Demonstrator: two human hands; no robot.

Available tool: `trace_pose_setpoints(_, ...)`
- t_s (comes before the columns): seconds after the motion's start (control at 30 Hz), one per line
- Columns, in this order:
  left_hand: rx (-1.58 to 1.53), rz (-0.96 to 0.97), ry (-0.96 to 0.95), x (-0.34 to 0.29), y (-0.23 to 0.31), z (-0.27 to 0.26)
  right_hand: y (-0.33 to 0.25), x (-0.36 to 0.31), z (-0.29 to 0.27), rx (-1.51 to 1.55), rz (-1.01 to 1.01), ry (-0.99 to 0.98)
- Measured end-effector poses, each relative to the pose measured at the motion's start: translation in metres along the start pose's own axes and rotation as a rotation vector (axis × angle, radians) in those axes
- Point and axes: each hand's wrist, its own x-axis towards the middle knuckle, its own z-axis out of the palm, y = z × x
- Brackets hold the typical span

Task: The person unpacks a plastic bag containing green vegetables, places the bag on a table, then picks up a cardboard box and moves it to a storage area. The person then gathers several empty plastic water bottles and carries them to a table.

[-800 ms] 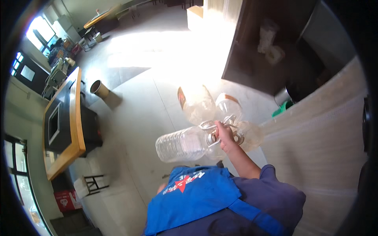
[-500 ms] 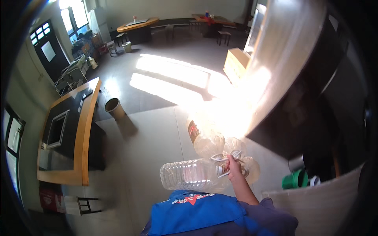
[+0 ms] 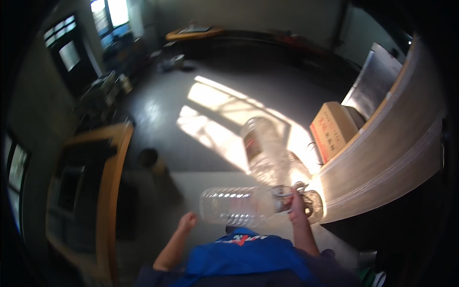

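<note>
My right hand is closed round the handles at the necks of several large clear plastic bottles. One ribbed bottle sticks out sideways to the left, in front of my blue apron. Another bottle, with a reddish label, points away from me into the sunlight. Parts of more bottles show beside and beyond the hand. Lower left, my left hand hangs with its fingers curled in; it looks to hold nothing and is apart from the bottle's base.
A wood-edged table stands at the left, with a bin beside it. To the right, a cardboard box stands behind a pale curved panel. A rounded table is at the far wall.
My left hand has come into view at the lower left. The bottles stay in my right hand, slightly farther right. The view has shifted, showing more of the box and panel.
</note>
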Motion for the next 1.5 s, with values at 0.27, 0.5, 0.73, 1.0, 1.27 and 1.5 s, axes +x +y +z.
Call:
trace_pose_setpoints(0.27, -0.087, -0.741, -0.174, 0.105, -0.05, -0.063, -0.04, 0.171, 0.248, -0.075, 0.112, -0.052)
trace_pose_setpoints(0.5, -0.076, -0.821, -0.291, 0.316, -0.116, -0.134, -0.064, 0.312, 0.431, -0.077, 0.083, -0.007)
trace_pose_setpoints(0.73, -0.342, -0.47, 0.002, 0.625, -0.071, -0.302, -0.09, 0.409, 0.653, -0.083, 0.026, -0.044)
trace_pose_setpoints(1.0, -0.752, -0.281, 0.159, 0.873, -0.036, -0.429, -0.055, 0.585, 0.857, -0.149, 0.042, -0.115)
trace_pose_setpoints(1.27, -0.209, -1.012, -0.193, 0.843, -0.209, -0.405, -0.026, 0.696, 1.104, -0.096, 0.194, -0.114)
trace_pose_setpoints(1.5, -0.332, -1.142, -0.144, 0.964, -0.279, -0.502, 0.007, 0.786, 1.346, -0.276, 0.257, -0.234)
